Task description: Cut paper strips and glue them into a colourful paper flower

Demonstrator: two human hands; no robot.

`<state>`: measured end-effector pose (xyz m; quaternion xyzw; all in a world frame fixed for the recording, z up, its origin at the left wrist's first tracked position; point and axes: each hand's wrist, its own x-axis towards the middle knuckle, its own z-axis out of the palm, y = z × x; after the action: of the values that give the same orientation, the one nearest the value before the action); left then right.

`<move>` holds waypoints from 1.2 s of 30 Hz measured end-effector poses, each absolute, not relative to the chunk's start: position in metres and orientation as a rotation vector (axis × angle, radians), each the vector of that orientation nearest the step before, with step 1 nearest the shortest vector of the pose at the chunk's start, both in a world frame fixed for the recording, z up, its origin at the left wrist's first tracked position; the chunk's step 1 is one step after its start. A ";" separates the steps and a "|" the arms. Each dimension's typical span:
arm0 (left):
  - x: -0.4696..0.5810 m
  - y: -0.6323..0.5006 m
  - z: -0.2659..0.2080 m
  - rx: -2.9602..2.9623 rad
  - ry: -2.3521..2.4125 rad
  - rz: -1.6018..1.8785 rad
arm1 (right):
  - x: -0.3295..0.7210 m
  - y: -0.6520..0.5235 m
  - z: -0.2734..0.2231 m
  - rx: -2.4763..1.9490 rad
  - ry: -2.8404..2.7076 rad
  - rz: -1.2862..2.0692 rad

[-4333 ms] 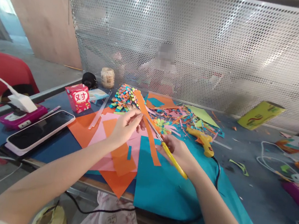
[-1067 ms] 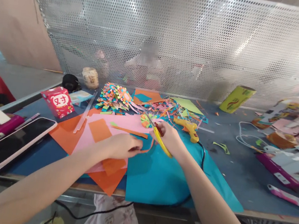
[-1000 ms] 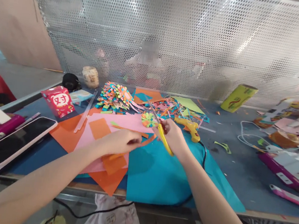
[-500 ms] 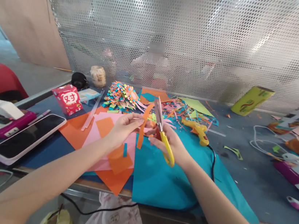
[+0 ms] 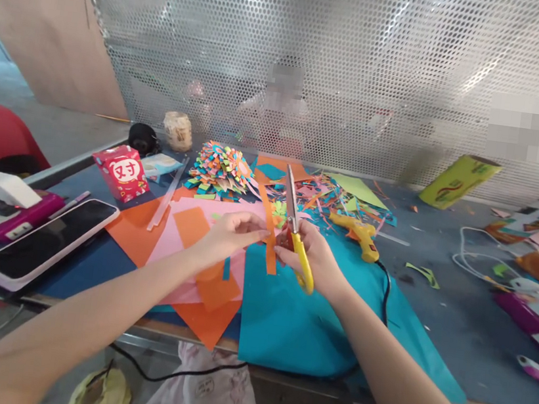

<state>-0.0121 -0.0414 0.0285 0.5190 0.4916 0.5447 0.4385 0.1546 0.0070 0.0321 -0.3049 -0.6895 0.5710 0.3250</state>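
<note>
Between thumb and fingers, my left hand [image 5: 240, 230] pinches an orange paper strip [image 5: 270, 248] that stands upright over the table. My right hand [image 5: 315, 254] grips scissors [image 5: 303, 266] with yellow handles, their blades pointing up and away, just right of the strip. The blades look closed or nearly so. Below my hands lie a large blue paper sheet [image 5: 293, 324], a pink sheet [image 5: 164, 248] and orange paper pieces [image 5: 218, 288]. Beyond the hands sits a fringed multicolour paper flower bundle [image 5: 219, 169], with paper scraps [image 5: 320, 192] beside it.
A yellow glue gun [image 5: 357, 233] with a black cord lies to the right. On the left are a phone [image 5: 50, 243], a power strip [image 5: 14, 215] and a red packet [image 5: 122, 172]. A yellow-green can [image 5: 458, 182] stands tilted near the perforated metal panel [image 5: 342, 59].
The orange strip has shifted right, closer to the scissors, and my left hand has moved right with it. The strip now hangs straighter. The scissors have turned slightly.
</note>
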 end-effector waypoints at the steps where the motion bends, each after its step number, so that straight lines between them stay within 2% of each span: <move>1: -0.012 -0.042 0.029 1.297 1.214 1.343 | 0.154 0.007 0.032 -0.794 -1.813 1.501; 4: -0.013 -0.042 0.031 1.286 1.219 1.397 | 0.155 0.007 0.031 -0.783 -1.848 1.493; 10: -0.033 -0.038 0.044 1.107 1.222 2.004 | 0.162 0.014 0.026 -0.885 -1.983 1.174; 14: -0.043 -0.035 0.050 1.003 1.104 2.221 | 0.167 0.020 0.022 -0.947 -2.097 1.076; 36: -0.038 -0.039 0.047 1.170 1.127 2.248 | 0.168 0.018 0.020 -0.979 -2.198 1.102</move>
<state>-0.0379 -0.0389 0.0468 0.4148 0.3996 0.7967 0.1831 0.1684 0.0176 0.0196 -0.3586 -0.8053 0.4036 0.2451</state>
